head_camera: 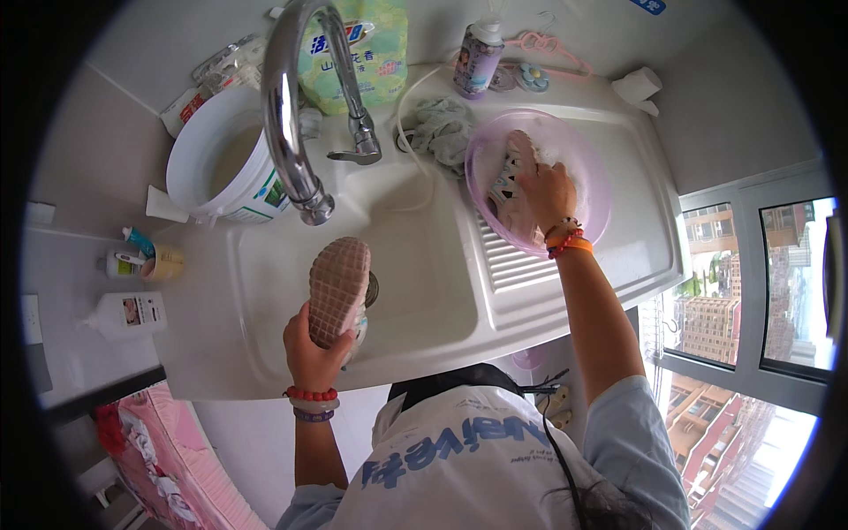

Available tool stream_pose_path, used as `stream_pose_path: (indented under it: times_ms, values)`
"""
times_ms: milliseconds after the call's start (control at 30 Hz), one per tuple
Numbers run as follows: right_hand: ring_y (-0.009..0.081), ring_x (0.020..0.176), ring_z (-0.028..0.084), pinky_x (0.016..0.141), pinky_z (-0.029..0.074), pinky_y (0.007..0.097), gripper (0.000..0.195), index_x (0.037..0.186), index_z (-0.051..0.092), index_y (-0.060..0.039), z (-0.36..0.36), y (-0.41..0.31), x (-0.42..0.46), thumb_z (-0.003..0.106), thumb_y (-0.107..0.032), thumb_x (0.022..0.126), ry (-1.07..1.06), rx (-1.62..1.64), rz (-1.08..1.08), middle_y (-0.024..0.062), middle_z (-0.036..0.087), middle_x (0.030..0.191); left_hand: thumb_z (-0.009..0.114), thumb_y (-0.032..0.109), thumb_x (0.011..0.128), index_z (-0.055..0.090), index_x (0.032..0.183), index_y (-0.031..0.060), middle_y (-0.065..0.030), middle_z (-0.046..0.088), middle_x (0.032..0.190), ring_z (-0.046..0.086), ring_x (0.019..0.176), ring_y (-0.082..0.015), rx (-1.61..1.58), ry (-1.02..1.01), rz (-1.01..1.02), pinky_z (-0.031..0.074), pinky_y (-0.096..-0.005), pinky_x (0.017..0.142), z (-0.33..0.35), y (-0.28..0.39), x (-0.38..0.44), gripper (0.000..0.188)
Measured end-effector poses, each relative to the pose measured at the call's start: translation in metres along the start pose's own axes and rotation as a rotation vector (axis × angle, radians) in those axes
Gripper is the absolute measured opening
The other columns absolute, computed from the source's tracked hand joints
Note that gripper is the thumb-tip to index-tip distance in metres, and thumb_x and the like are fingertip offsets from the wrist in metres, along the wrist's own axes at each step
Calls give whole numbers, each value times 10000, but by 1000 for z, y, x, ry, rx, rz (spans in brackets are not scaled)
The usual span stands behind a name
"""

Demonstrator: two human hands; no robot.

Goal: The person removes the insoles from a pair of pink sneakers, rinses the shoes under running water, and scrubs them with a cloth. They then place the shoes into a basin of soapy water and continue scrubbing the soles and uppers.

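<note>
My left hand (317, 351) grips a shoe (338, 291) by one end, above the white sink basin (417, 291). Its pink, grid-patterned sole faces up, and a sliver of pale upper shows at the side. Over the drainboard stands a translucent purple plastic basin (593, 218) with suds in it. A second shoe (509, 179), pale with a pink sole edge, lies in that basin. My right hand (551, 193) reaches in and touches this shoe. Its fingers are curled and partly hidden, so whether they grip the shoe is unclear.
A chrome faucet (285, 119) arches over the sink's left side. Behind it are a white bucket (192, 159) and a green detergent pouch (391, 59). A grey cloth (444, 132), a spray can (478, 59) and pink hangers (540, 43) line the back. A white bottle (129, 315) stands left.
</note>
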State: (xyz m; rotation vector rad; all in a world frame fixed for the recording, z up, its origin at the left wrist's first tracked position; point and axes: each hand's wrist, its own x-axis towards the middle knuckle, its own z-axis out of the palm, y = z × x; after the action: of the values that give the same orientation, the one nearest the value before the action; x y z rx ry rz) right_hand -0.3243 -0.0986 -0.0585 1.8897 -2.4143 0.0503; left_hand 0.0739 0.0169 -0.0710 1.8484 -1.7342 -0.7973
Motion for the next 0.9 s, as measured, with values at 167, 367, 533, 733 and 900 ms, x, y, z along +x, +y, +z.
stream_pose_path:
  times_ms: [167,367,533,733,900]
  values:
    - [314,846,610,750,486,421,373,1023,647,-45,2,10,3,603,-323,779,-61,227,96,156,646,884,785,243,636,463,1256,-3,-171,518,1158,514,1056,-305,-169,-42,105,412,-412,909,-7,50,1,740]
    - [366,804,615,728,500,383,289,978,672,-54,-13,57,-19,616,-276,800,-17,790,156,186,653,896,761,202,701,426,1261,-57,-161,505,1202,498,1102,-234,-561,-221,106,389,-359,951,3,141,18,702]
    - [151,800,643,710,538,265,243,1058,625,6,-40,102,-43,536,-166,911,-106,1226,240,108,660,906,763,242,727,414,1236,-80,-149,534,1129,520,1019,-192,-789,-410,63,421,-310,889,60,226,39,697]
    - [212,863,637,741,513,294,241,1078,616,7,-42,128,-45,524,-140,911,133,1383,141,136,633,965,760,342,718,410,1223,-71,-182,534,1077,540,965,-232,-609,-212,153,457,-329,807,180,312,82,741]
    - [297,904,629,798,483,356,362,1107,598,14,-39,136,-35,517,-285,920,159,1260,135,190,619,1007,720,369,721,436,1209,-59,-276,525,1108,520,1031,-417,-68,69,228,431,-474,886,241,331,84,709]
